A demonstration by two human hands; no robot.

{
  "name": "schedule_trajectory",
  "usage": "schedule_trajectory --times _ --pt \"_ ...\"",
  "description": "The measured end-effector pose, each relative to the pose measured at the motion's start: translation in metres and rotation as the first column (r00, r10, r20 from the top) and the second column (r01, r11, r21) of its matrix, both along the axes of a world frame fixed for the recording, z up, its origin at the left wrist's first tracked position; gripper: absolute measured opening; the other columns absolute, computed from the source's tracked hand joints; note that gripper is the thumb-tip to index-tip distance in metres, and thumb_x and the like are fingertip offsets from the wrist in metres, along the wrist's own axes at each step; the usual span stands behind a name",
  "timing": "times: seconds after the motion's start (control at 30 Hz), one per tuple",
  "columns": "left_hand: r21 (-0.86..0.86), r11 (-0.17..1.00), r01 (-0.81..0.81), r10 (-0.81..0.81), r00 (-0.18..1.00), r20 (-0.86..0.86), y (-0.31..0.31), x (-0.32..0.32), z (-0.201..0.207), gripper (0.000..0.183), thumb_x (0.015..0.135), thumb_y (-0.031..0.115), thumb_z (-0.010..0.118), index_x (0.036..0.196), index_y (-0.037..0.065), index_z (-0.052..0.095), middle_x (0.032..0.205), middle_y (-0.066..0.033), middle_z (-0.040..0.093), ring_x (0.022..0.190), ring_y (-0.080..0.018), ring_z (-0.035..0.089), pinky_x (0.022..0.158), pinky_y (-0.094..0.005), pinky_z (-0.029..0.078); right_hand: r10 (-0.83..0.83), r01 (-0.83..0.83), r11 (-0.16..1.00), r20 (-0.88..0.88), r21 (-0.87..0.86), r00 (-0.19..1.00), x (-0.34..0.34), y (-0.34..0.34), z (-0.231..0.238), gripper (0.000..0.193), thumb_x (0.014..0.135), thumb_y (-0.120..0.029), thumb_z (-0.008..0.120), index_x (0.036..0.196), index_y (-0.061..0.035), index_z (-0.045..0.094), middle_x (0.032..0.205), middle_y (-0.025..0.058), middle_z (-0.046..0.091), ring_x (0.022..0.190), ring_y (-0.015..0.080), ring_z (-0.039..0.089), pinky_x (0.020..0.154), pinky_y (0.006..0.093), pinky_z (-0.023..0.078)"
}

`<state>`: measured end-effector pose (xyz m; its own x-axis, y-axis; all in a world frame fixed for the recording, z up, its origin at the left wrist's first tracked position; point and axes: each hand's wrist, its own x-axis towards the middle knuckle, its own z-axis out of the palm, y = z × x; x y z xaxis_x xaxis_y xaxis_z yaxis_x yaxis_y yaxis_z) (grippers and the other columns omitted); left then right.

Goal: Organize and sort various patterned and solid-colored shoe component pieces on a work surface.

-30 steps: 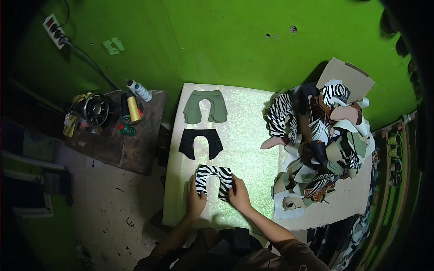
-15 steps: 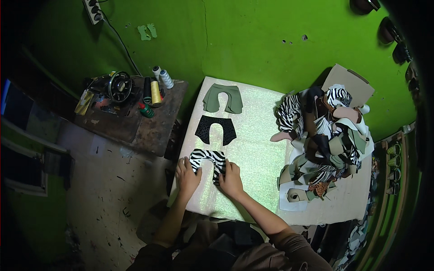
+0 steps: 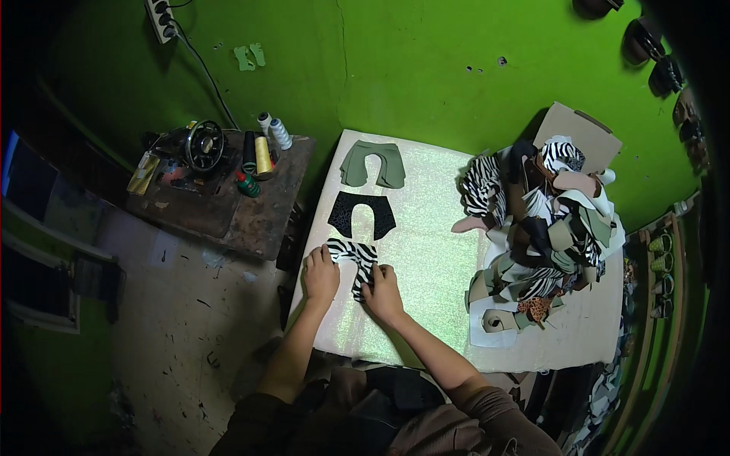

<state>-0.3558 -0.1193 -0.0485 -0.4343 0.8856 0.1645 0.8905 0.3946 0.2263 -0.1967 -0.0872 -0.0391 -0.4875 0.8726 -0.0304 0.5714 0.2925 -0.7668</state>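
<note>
Across the desk (image 3: 430, 266), the zebra-print piece (image 3: 362, 255) now sits closer to the black piece (image 3: 344, 213) at 12 o'clock. Your left hand (image 3: 322, 278) and right hand (image 3: 385, 296) touch its sides; whether their fingers pinch, I cannot tell. Desk edge's near at 9, open room at 3.

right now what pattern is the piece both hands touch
The piece has black and white zebra stripes; head view.

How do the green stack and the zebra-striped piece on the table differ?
The green stack is plain; the zebra-striped piece is black and white. The green stack lies untouched, nearer the wall; the zebra-striped piece lies lower in view, touched by the left hand and right hand. Both have an arched cutout opening downward in the picture.
</note>
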Motion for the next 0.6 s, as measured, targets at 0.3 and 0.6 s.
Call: schedule_trajectory --times 0.3,0.6 --pt "0.068 0.995 0.067 -0.068 0.998 0.002 -0.014 0.004 0.004 0.054 0.074 0.012 0.064 0.124 0.001 0.046 0.121 -0.0175 0.048 0.108 -0.0331 0.048 0.089 -0.0385 0.042 -0.017 0.015 0.999 0.036 0.051 0.999 0.007 -0.005 0.015 0.052 0.078 -0.011 0.061 0.124 0.0058 0.043 0.113 0.0231 0.045 0.102 0.0368 0.048 0.089 0.0377 0.043" --pt "-0.003 1.0 0.014 -0.014 1.0 0.018 -0.025 0.012 0.012 0.057 0.073 0.014 0.061 0.126 0.002 0.044 0.127 -0.0199 0.043 0.115 -0.0361 0.042 0.096 -0.0426 0.036 0.038 -0.035 0.995 -0.033 0.092 0.999 0.013 -0.008 0.011 0.038 0.079 -0.009 0.057 0.115 0.0029 0.05 0.107 0.0208 0.051 0.101 0.0354 0.05 0.086 0.0388 0.043"
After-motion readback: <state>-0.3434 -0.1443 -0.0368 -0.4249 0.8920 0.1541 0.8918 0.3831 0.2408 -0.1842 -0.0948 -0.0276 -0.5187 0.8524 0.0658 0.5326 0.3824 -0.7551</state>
